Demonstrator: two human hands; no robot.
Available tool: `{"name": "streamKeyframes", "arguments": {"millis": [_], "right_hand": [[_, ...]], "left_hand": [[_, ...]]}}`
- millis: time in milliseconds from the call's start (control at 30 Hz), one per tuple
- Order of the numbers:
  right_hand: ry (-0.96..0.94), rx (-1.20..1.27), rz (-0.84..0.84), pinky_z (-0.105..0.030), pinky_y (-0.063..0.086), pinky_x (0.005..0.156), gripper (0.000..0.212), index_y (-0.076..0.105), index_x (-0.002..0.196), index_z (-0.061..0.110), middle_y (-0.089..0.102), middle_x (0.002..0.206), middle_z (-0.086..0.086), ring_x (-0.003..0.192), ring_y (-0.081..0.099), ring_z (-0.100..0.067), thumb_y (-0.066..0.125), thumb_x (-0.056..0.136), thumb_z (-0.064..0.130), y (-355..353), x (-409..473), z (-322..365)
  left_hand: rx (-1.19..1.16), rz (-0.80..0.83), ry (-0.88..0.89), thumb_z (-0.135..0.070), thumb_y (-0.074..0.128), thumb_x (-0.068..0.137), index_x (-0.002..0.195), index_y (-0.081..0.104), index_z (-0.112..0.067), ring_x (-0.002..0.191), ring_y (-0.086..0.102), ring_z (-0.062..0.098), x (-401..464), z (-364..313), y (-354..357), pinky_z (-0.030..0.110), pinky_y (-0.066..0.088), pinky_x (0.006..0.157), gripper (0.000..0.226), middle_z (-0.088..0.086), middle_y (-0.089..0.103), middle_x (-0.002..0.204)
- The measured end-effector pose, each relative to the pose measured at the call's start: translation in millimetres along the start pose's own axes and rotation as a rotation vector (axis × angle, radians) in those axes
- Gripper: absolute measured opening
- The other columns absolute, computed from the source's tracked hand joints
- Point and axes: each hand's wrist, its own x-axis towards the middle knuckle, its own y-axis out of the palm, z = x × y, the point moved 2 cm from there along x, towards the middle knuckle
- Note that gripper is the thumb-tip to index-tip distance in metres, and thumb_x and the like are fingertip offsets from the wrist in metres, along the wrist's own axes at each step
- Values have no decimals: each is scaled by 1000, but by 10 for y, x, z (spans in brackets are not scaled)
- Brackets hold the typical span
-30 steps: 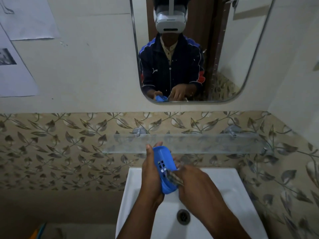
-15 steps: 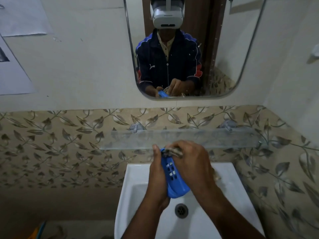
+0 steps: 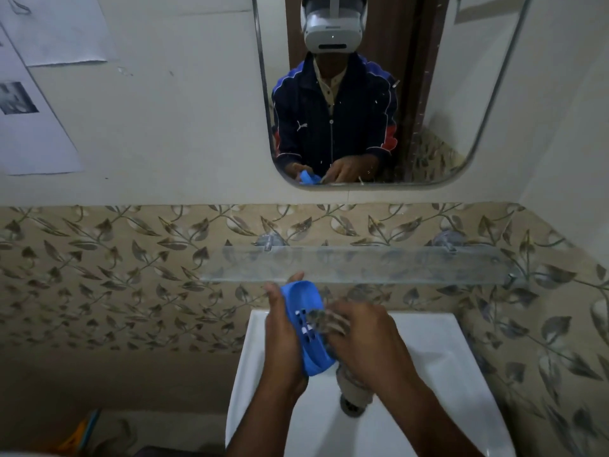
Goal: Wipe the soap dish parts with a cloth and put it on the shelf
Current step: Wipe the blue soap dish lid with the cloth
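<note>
- Left hand (image 3: 283, 338) is cupped around the back of the blue soap dish part (image 3: 308, 328), gripping it on edge over the sink (image 3: 461, 374), slotted face turned toward my right hand.
- Right hand (image 3: 365, 341) is closed on a small patterned cloth (image 3: 318, 316), pressing it against the slots; little of the cloth shows past my fingers.
- Dish part looks like light, stiff moulded plastic, so I judge it takes firm rubbing without bending.
- If it's wet it could be slick, so I'd hold it by the long rims, thumb on one side and fingers wrapping the other, not by the smooth curved back.
- Slots could snag the cloth, I reckon, so short strokes suit here.
- Glass shelf (image 3: 395, 268) runs just above and beyond my hands, its front edge right over the dish's top end; the lift should clear that lip before setting down.
- Shelf to the right of my hands looks bare, plenty of landing room.
- Basin sits below both hands to catch a slip.
</note>
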Motion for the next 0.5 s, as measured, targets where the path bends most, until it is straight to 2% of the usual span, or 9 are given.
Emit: {"name": "streamKeyframes", "arguments": {"millis": [33, 67, 133, 200, 233, 300, 367, 433, 500], "right_hand": [[0, 112, 95, -20, 50, 63, 6, 70, 75, 21, 69, 69, 5, 65, 64, -6, 68, 79, 17, 2, -58, -39], [16, 236, 105, -19, 51, 67, 6, 72, 79, 21, 72, 76, 6, 71, 67, -5, 69, 77, 17, 22, -127, -98], [182, 436, 45, -21, 54, 74, 16, 71, 90, 23, 74, 85, 8, 79, 69, -7, 68, 77, 32, 152, -292, -253], [402, 620, 185, -27, 58, 81, 36, 73, 100, 29, 77, 92, 9, 87, 73, -8, 69, 74, 54, 460, -443, -334], [453, 661, 267, -28, 58, 84, 39, 74, 105, 30, 78, 94, 8, 89, 73, -8, 71, 76, 56, 624, -485, -348], [528, 739, 288, -28, 58, 84, 30, 76, 109, 20, 80, 92, 2, 90, 75, -13, 73, 85, 39, 901, -494, -381], [671, 871, 248, -29, 58, 80, 20, 79, 98, 8, 80, 87, -8, 85, 76, -20, 74, 85, 23, 1061, -488, -455], [804, 971, 255, -31, 57, 75, 14, 80, 80, 3, 78, 81, -16, 75, 76, -25, 78, 80, 17, 1228, -501, -551], [873, 1012, 264, -34, 58, 75, 15, 79, 77, 0, 77, 80, -19, 74, 75, -29, 79, 79, 14, 1394, -472, -607]], "left_hand": [[-42, -29, 4, -67, 20, 93, 126, 58, -29, 101, 69, 27, 47, -8, -135, 53, 52, 97, 63, 9, 66, 130], [-92, -56, -16, -63, 19, 97, 130, 56, -25, 94, 70, 26, 82, 13, -264, 49, 57, 88, 62, 9, 62, 132], [-189, -105, -103, -61, 20, 100, 139, 51, -18, 80, 74, 26, 108, 138, -531, 39, 62, 62, 65, 11, 62, 130], [-215, -142, -145, -62, 23, 100, 137, 53, -19, 80, 74, 28, 143, 323, -741, 40, 63, 61, 65, 10, 73, 115], [-213, -177, -158, -63, 24, 99, 138, 53, -18, 82, 75, 31, 163, 411, -818, 43, 63, 63, 66, 10, 77, 103], [-223, -191, -159, -63, 26, 98, 144, 49, -17, 96, 71, 37, 233, 549, -921, 47, 63, 66, 68, 10, 78, 101], [-220, -232, -152, -59, 29, 98, 137, 54, -19, 102, 67, 36, 282, 615, -980, 46, 64, 67, 61, 10, 74, 109], [-206, -245, -192, -57, 25, 101, 123, 62, -16, 84, 74, 32, 316, 679, -1025, 43, 64, 63, 59, 11, 77, 99], [-167, -261, -248, -63, 25, 99, 113, 67, -8, 70, 75, 30, 334, 741, -1095, 41, 63, 60, 71, 15, 78, 87]]}}
